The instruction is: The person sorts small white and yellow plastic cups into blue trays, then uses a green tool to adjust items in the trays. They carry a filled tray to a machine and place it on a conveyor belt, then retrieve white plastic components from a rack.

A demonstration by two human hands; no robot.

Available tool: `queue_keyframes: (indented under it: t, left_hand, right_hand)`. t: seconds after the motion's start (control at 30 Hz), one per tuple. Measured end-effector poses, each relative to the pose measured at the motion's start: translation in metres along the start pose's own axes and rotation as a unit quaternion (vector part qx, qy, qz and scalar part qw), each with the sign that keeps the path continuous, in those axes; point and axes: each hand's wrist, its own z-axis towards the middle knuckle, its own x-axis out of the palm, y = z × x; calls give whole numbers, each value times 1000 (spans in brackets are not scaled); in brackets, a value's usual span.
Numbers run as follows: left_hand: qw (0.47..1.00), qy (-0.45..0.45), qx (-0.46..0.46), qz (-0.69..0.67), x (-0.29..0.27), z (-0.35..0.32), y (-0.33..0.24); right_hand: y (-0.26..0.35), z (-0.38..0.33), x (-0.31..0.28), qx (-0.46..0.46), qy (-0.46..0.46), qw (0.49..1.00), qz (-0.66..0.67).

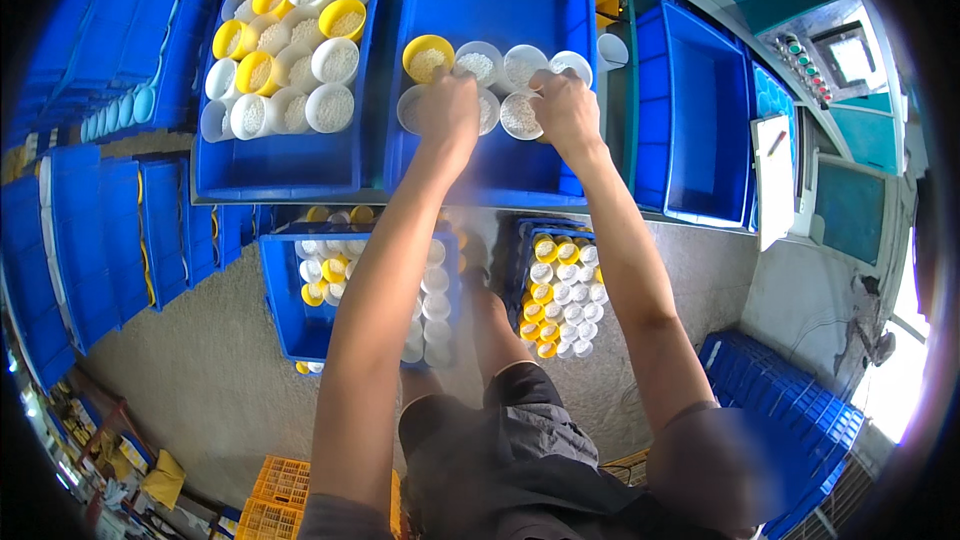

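Note:
Both my arms reach forward into a blue bin (470,0) on a raised surface. In it stand several round cups filled with small white pellets, one of them yellow (428,57), the others white. My left hand (450,112) is closed over a white cup (408,108) in the near row. My right hand (565,112) grips another white cup of pellets (520,116) beside it.
A second blue bin (270,165) to the left holds many filled yellow and white cups. An empty blue bin (705,110) stands to the right. On the floor below, two blue crates (285,300) (525,240) hold cups. Stacked blue bins line the left; a control panel (830,60) is at right.

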Motion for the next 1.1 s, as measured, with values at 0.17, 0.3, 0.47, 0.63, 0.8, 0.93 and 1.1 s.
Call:
queue_keyframes:
  t: [0.17,0.3,0.47,0.63,0.8,0.93,1.1]
  left_hand:
    - [999,15,9,-37,-2,0,7]
    - [995,-29,17,-94,-48,-19,0]
    - [953,-185,70,-230,-154,-113,14]
    - [973,-107,-84,-184,-252,-265,68]
    - [958,-13,-252,-135,-245,-394,154]
    - [962,12,-240,-129,-175,-463,226]
    - [950,-24,-247,-191,-71,-505,278]
  right_hand:
    - [-11,-4,14,-15,-21,997,-70]
    - [-27,16,33,-62,-66,995,-29]
    - [-19,-2,-4,-115,-88,989,-36]
    - [45,-126,-88,-116,-141,981,64]
    - [116,-264,-95,-40,-18,990,135]
    - [159,-335,4,-6,162,948,275]
    - [201,-398,176,65,228,914,330]
